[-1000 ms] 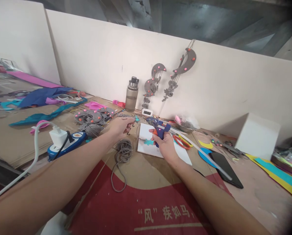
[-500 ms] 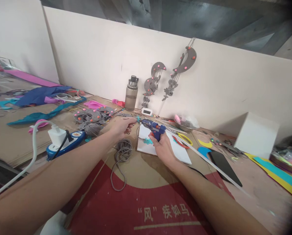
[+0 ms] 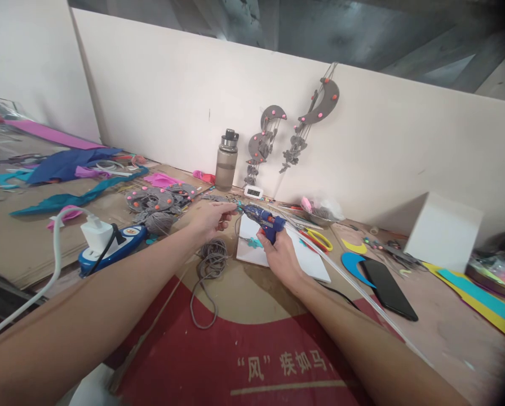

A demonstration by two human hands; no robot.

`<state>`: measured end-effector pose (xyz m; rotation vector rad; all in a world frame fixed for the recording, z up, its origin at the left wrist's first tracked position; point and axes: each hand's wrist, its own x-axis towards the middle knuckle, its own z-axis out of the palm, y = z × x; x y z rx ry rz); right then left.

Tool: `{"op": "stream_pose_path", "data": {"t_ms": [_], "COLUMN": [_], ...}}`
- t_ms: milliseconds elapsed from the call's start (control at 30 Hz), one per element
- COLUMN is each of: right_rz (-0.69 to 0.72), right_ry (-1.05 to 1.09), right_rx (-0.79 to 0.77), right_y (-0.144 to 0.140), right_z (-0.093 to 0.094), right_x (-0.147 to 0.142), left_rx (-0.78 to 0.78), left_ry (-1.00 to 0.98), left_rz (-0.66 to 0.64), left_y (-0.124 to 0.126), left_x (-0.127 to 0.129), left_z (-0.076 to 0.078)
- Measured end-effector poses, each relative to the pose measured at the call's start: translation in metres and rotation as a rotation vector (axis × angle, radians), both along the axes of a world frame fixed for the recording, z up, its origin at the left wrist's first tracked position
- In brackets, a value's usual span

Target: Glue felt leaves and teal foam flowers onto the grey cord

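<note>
A white plug (image 3: 97,234) sits in a blue power strip (image 3: 129,239) at the left of the counter (image 3: 455,344), with a heap of grey crescents (image 3: 153,198) dotted pink and orange behind it. Next comes the left hand (image 3: 210,221), its thumb and fingertips pinching a small teal piece (image 3: 239,207); the piece is mostly hidden, so its outline is hard to make out. A loose coil of grey yarn (image 3: 212,259) lies just below that hand, and a bottle (image 3: 226,163) stands behind. The right hand (image 3: 283,256) is wrapped around the handle of a blue glue gun (image 3: 271,225), whose nozzle points left, close to the teal piece. Beneath it, 1 teal flower shape (image 3: 253,242) rests on a white board (image 3: 314,265). Further right lie scissors (image 3: 322,239), a blue crescent (image 3: 350,264) and a black phone (image 3: 390,288).
</note>
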<state>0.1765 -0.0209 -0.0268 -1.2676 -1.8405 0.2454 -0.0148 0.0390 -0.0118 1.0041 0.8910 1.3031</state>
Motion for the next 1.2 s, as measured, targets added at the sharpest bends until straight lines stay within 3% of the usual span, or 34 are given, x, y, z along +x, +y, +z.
{"op": "stream_pose_path", "data": {"t_ms": [1200], "right_rz": [-0.045], "right_ry": [-0.084], "right_rx": [0.008], "right_y": [-0.0013], "right_z": [0.0001], "right_x": [-0.002], "left_rx": [0.018], "left_ry": [0.005], "left_rz": [0.005], "left_y": [-0.004], "left_x": [0.0007], "left_z": [0.0011]}}
